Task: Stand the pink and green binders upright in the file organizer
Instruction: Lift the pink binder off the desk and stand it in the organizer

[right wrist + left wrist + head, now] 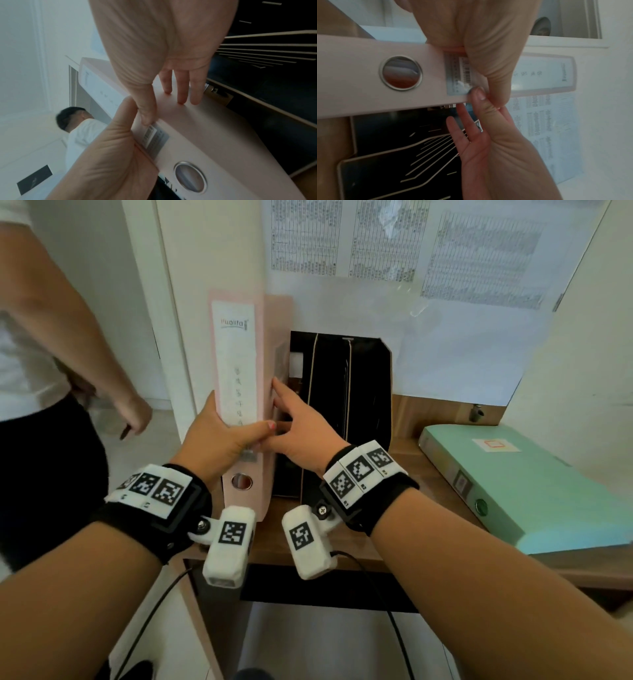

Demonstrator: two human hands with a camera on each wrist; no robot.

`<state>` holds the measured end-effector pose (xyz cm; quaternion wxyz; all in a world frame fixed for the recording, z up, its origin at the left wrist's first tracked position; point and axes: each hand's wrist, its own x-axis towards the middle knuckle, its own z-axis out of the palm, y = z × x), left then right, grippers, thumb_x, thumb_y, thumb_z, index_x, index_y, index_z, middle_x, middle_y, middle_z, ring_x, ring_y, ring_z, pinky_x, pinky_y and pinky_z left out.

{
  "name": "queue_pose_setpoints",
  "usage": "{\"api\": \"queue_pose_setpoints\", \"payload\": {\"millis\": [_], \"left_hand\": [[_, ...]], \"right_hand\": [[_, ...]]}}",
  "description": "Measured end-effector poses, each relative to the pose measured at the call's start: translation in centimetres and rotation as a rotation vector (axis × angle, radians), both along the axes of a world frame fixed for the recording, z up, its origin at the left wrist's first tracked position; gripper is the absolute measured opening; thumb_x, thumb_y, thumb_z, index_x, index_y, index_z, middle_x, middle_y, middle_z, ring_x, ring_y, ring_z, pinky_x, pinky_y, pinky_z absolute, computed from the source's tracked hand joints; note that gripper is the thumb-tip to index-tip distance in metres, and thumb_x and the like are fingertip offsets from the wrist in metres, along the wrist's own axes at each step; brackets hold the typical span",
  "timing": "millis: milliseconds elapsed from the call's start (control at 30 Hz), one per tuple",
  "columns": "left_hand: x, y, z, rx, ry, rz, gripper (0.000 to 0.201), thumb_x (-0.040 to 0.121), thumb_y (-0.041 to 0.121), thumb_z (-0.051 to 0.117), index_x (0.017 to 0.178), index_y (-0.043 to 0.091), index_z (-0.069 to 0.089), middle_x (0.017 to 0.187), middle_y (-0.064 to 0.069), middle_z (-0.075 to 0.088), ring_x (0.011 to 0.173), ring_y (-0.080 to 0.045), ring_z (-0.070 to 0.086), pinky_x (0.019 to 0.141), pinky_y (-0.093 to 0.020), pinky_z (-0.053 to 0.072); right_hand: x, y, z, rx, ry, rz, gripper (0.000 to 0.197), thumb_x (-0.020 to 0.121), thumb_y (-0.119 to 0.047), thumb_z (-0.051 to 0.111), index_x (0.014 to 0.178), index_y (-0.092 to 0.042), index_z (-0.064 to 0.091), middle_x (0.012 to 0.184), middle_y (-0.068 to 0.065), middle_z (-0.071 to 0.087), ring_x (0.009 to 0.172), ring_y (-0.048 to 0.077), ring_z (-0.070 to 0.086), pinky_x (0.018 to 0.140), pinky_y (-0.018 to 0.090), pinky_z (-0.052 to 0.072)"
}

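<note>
The pink binder (239,378) stands upright with its labelled spine toward me, at the left side of the black file organizer (349,392). My left hand (226,436) grips it low down, thumb across the spine, the other fingers hidden behind the left cover. My right hand (294,422) lies with straight fingers (180,88) flat against the binder's right cover (205,121), between binder and organizer (274,97). The spine's ring hole (400,73) shows below the left thumb (489,70). The green binder (520,484) lies flat on the desk at the right. The pink binder's base is hidden.
The wooden desk (407,460) meets a wall covered with printed sheets (479,254). Another person (51,364) in a white shirt stands close on the left, arm hanging. The organizer's slots to the right of the binder hold nothing visible.
</note>
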<state>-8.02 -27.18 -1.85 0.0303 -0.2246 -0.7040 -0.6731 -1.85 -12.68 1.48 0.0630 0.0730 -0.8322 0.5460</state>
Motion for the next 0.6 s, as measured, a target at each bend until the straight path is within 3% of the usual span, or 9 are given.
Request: {"api": "queue_pose_setpoints", "payload": {"millis": [133,267,433,600], "left_hand": [[-1.1,0.0,-1.1,0.001,-0.007,0.023,0.088,0.063,0.03,0.09,0.141,0.025,0.051,0.127,0.0,0.071,0.118,-0.021,0.069,0.092,-0.049,0.059],[-2.2,0.1,-1.5,-0.029,-0.016,0.005,0.092,0.062,0.034,0.093,0.144,0.027,0.05,0.131,0.001,0.069,0.122,-0.02,0.067,0.096,-0.047,0.057],[-3.4,0.5,-1.1,-0.051,-0.038,0.0,0.099,0.056,0.042,0.096,0.142,0.025,0.051,0.13,-0.001,0.07,0.121,-0.023,0.068,0.095,-0.048,0.058],[-4.9,0.6,-1.3,-0.114,-0.041,0.12,0.103,0.052,0.055,0.093,0.14,0.028,0.048,0.131,0.002,0.068,0.121,-0.022,0.066,0.098,-0.047,0.056]], "right_hand": [[-0.4,-0.3,-0.5,0.085,0.0,-0.059,0.099,0.079,-0.011,0.072,0.155,-0.025,0.011,0.15,0.011,0.041,0.132,0.021,0.047,0.11,0.037,0.042],[-0.8,-0.5,-0.8,0.211,0.024,-0.136,0.088,0.084,-0.018,0.064,0.154,-0.026,0.012,0.134,0.013,0.055,0.12,0.024,0.055,0.104,0.039,0.047],[-1.9,-0.7,-0.8,0.268,-0.003,-0.171,0.083,0.088,-0.019,0.058,0.154,-0.027,0.01,0.135,0.015,0.053,0.112,0.029,0.059,0.093,0.046,0.054],[-2.9,-0.6,-0.7,0.276,-0.068,-0.147,0.081,0.09,-0.014,0.054,0.154,-0.028,0.007,0.144,0.015,0.047,0.114,0.029,0.059,0.095,0.044,0.053]]}}
